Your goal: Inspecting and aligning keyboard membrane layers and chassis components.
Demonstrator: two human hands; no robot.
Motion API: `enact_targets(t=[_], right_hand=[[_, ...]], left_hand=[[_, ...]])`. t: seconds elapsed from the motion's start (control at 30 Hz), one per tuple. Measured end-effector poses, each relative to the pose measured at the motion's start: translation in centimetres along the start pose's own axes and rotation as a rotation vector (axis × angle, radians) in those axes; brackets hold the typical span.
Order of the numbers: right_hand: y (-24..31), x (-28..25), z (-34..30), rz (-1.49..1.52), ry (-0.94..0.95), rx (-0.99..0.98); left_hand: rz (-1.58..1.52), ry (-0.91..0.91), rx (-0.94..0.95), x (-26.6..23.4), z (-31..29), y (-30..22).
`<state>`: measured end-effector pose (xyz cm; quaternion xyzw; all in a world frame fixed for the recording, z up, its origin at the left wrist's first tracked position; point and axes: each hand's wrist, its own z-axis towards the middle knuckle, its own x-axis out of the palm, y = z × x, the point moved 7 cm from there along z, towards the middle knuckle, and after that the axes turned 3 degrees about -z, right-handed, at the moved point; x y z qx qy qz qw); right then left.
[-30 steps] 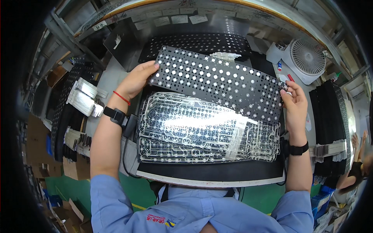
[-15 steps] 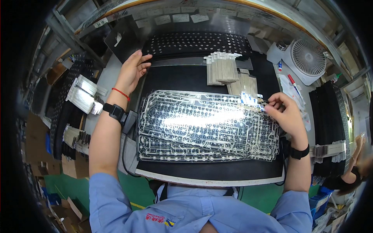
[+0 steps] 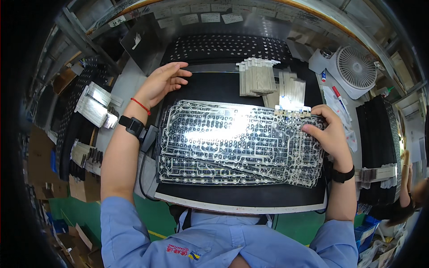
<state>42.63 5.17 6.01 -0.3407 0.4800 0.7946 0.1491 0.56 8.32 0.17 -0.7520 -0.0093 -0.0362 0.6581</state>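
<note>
A stack of clear keyboard membranes [image 3: 223, 143] with silvery printed traces lies slightly fanned on a black work surface [image 3: 210, 87]. My right hand [image 3: 331, 134] pinches the top membrane at its upper right corner, thumb above and fingers round the far edge. Beside those fingers, the membrane's silvery tail [image 3: 292, 91] points away from me, with a white and blue strip at its base. Over the far left part of the surface hovers my left hand [image 3: 167, 82], fingers apart, holding nothing.
More silvery tails [image 3: 257, 78] lie fanned at the back, before a black perforated stack [image 3: 223, 48]. A white fan [image 3: 355, 69] and a red marker [image 3: 336, 92] are at right. Black stacks with tails flank both sides [image 3: 96, 105]. At far right, another person's arm [image 3: 405, 178] shows.
My right hand has closed on the membrane's upper right corner. The tail beside it now shows more fully. My left hand has shifted right, over the black surface.
</note>
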Motion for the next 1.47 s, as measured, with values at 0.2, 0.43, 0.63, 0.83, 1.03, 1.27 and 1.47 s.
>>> enact_targets(t=[0.2, 0.43, 0.63, 0.83, 1.03, 1.27, 1.47], right_hand=[[-1.4, -1.3, -0.4, 0.096, -0.119, 0.150], [2.0, -4.5, -1.5, -0.021, -0.481, -0.167], [6.2, -5.1, -4.9, -0.288, -0.588, -0.542], [7.4, -3.1, -3.5, -0.247, -0.425, -0.619], [5.3, -3.6, -3.1, -0.210, -0.502, -0.430], [6.6, -3.9, -4.3, -0.180, -0.515, -0.654], [5.1, -4.1, -4.0, -0.225, -0.535, -0.510]], left_hand=[[-0.249, 0.323, -0.058, 3.7, -1.6, -1.2], [-0.257, 0.280, 0.237, 3.4, -2.4, -3.6], [-0.321, 0.345, 0.485, 2.2, -2.9, -5.5], [-0.237, 0.334, 0.383, 2.8, -2.8, -4.7], [-0.156, 0.274, 0.451, 2.5, -3.1, -5.7], [-0.051, 0.389, 0.452, 3.6, -4.3, -6.1], [-0.043, 0.354, 0.393, 4.1, -3.6, -5.7]])
